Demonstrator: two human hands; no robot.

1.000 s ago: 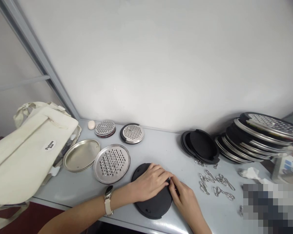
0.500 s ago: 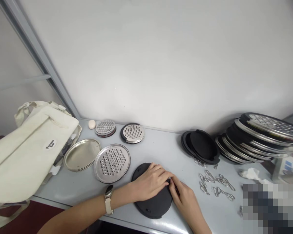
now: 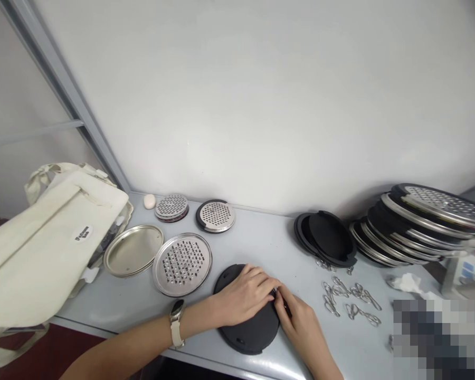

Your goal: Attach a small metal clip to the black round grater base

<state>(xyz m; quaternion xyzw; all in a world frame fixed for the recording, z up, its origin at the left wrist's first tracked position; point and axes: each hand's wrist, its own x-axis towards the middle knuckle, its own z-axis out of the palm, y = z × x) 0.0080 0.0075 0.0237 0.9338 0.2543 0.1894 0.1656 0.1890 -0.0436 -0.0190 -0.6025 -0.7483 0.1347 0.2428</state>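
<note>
A black round plate [image 3: 247,338] with small slots lies on the grey table in front of me. Across its top rests my left hand [image 3: 247,295], its fingers bent together towards the plate's right edge. My right hand [image 3: 296,314] is closed at that same edge, thumb and fingers pinched, and its fingertips meet those of the left. A small dark, shiny bit shows between the fingertips; what it is stays mostly hidden. To the right of my right hand lie several bent wire clips [image 3: 356,291]. A metal grater disc [image 3: 182,264] lies left of the black plate.
Plain metal discs [image 3: 133,250] and a pale bag [image 3: 55,237] are at left. Smaller grater discs [image 3: 217,215] sit near the wall, beside a small round cream object [image 3: 149,201]. Black round trays [image 3: 330,237] and a tall leaning stack of graters [image 3: 415,227] stand at right.
Both hands keep the same places on the black plate. The view has shifted very slightly; nothing else visibly differs.
</note>
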